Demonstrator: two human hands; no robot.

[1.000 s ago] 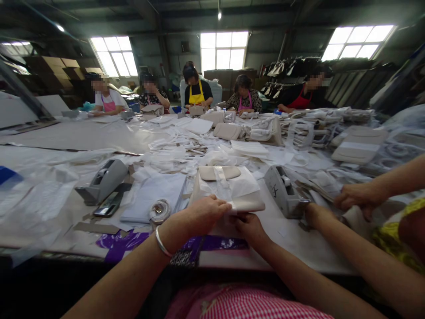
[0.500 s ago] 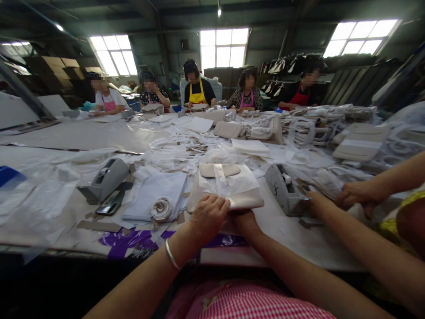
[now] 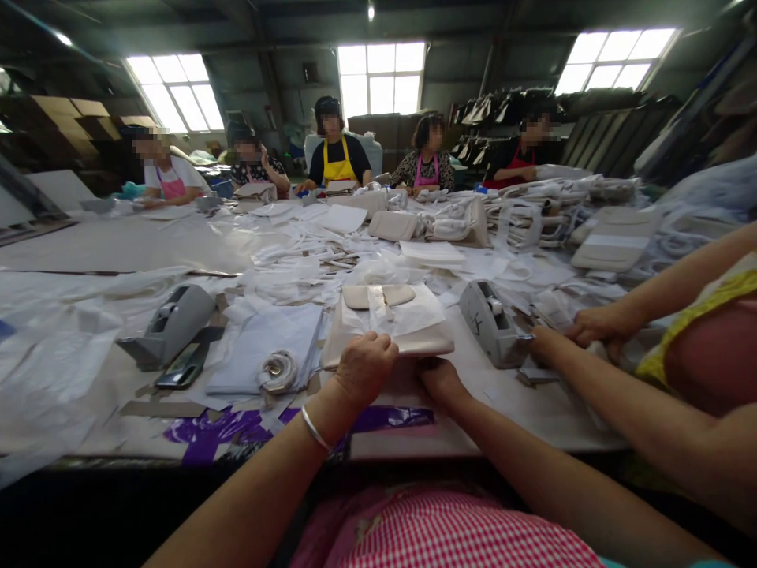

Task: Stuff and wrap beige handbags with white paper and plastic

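Our left hand: fingers clamped on the beige bag's near edge.
Right hand at that edge too, fingertips hidden, we can't tell grip. Bag's on the table, between white sheets and a grey tape dispenser.

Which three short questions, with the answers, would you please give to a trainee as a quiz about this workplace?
1. True or false: the phone lies to the left of the sheets.
2. Choose one. What lies on the sheets?
A. the phone
B. the coil
C. the purple tape
3. On which hand's wrist is the bangle, and where does that hand rest?

Key:
1. True.
2. B.
3. The left hand; it rests at the near edge of the bag.
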